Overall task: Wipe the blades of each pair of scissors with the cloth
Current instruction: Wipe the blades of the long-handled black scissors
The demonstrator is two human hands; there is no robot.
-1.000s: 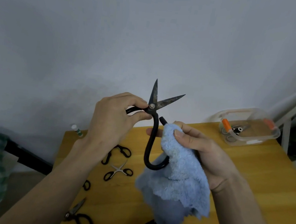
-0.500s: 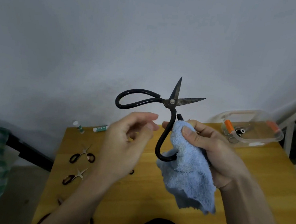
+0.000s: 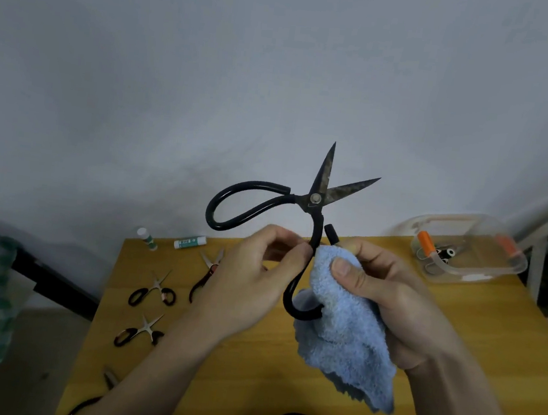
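Scissors (image 3: 314, 199): black looped handles, tarnished blades; fluffy cloth (image 3: 347, 333).

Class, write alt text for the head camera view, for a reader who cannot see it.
Two hands hold up large black scissors, blades open and pointing up: the left hand pinches one handle loop, while the right hand grips that loop and a blue cloth. Below, a wooden table holds several small scissors and a clear plastic box.
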